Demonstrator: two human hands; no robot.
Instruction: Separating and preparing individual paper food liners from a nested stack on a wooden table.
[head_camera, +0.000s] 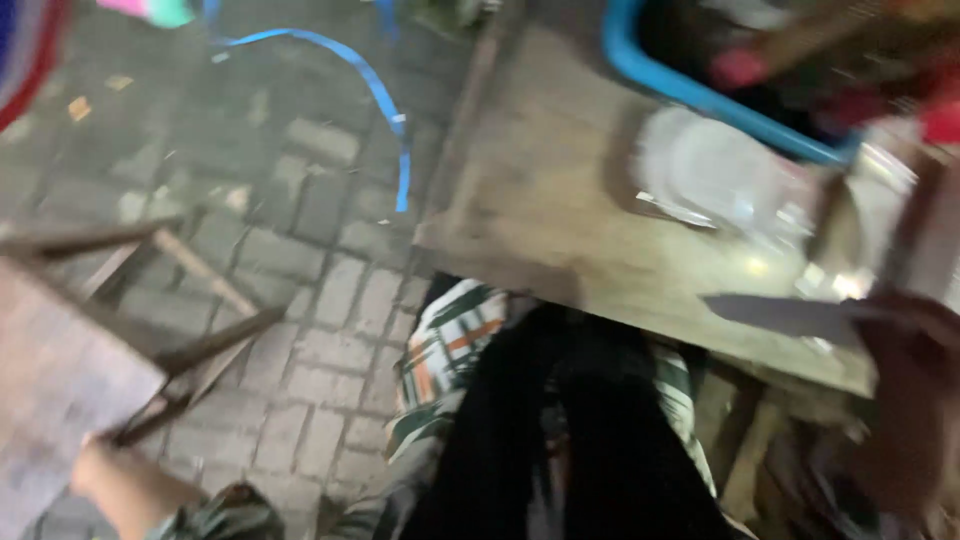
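The head view is smeared by motion, but it shows a person bent over a wooden table (560, 200) on a paved floor, and that table serves as the landmark here. At the table's near right corner the right hand (915, 390) is wrapped around the handle of a knife (785, 315), whose long grey blade lies flat above the tabletop and points towards the table's middle. The knife looks stiff and fairly light, with a hard, sharp edge, so the handle is the only safe place to take it, as the hand does now. Well to the left of the table, low in the view, the left hand (100, 465) meets the lower edge of a wooden stool (70, 370) that is tipped on its side, its legs pointing back towards the table. The stool reads as rigid and of moderate weight, best taken by the seat edge or a leg. The fingers are probably curled on the seat edge, but the blur hides them and I cannot tell. On the table's far side, beyond the blade, sits a pale round plate (700, 165), and behind it a blue basin (690, 90) holding dark and red things
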